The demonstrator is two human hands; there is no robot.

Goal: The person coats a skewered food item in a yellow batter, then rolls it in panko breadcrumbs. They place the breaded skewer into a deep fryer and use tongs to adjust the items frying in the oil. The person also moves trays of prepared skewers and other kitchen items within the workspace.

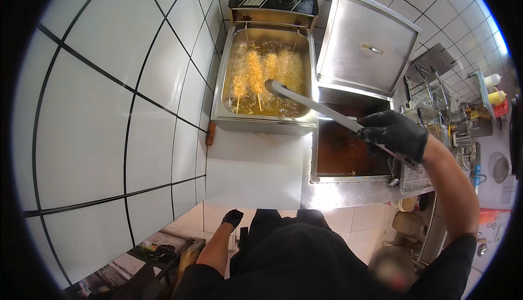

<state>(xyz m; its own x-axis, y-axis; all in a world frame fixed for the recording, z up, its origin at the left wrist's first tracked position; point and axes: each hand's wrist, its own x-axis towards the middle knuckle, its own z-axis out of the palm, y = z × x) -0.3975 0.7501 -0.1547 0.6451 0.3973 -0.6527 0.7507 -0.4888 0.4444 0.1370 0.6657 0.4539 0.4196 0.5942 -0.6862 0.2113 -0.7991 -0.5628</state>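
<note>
My right hand (pixel 396 134), in a black glove, grips metal tongs (pixel 322 106) by the handle. The dark tip of the tongs reaches over the hot oil in a countertop electric deep fryer (pixel 265 124). In the bubbling oil lie several battered skewers, among them a golden one (pixel 255 71) with its bare stick towards me and another (pixel 240 85) to its left. Foam partly hides the skewers at the right. Down at my side, below the counter edge, hangs my left hand (pixel 233 217), also black-gloved; its fingers are too hidden to read.
Right of the fryer is an open well of dark oil (pixel 339 149), its metal lid (pixel 367 47) leaning on the tiled wall. Wire baskets (pixel 421 116) stand further right. A wooden handle (pixel 210 134) and thin sticks (pixel 265 137) lie by the fryer's front. A broom (pixel 190 257) is below left.
</note>
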